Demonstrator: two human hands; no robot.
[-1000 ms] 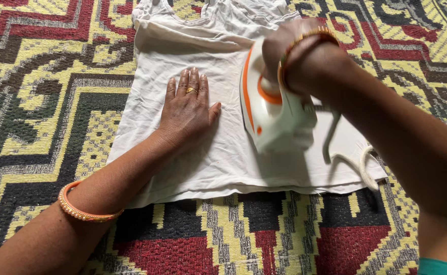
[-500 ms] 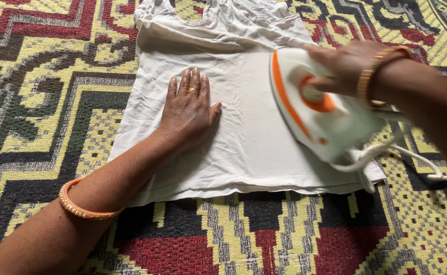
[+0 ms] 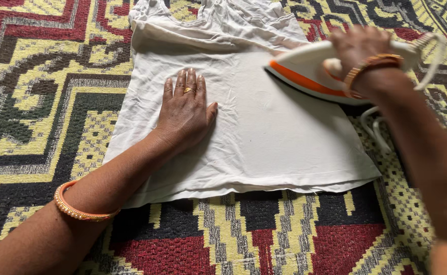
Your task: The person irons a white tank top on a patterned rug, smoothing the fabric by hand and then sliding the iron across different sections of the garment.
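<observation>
Garment (white) lies under the flat, spread left hand; right hand grips iron.

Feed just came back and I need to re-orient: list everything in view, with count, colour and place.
white cotton sleeveless garment: one, white, spread flat on the mat, centre.
white and orange electric iron: one, at the garment's upper right edge.
white power cord: one, trailing off the iron, right.
patterned woven mat: one, yellow, red, black and green, under everything.
orange bangles: one on each wrist.
gold ring: one, on a left finger.
left hand: flat on the garment.
right hand: gripping the iron's handle.
</observation>
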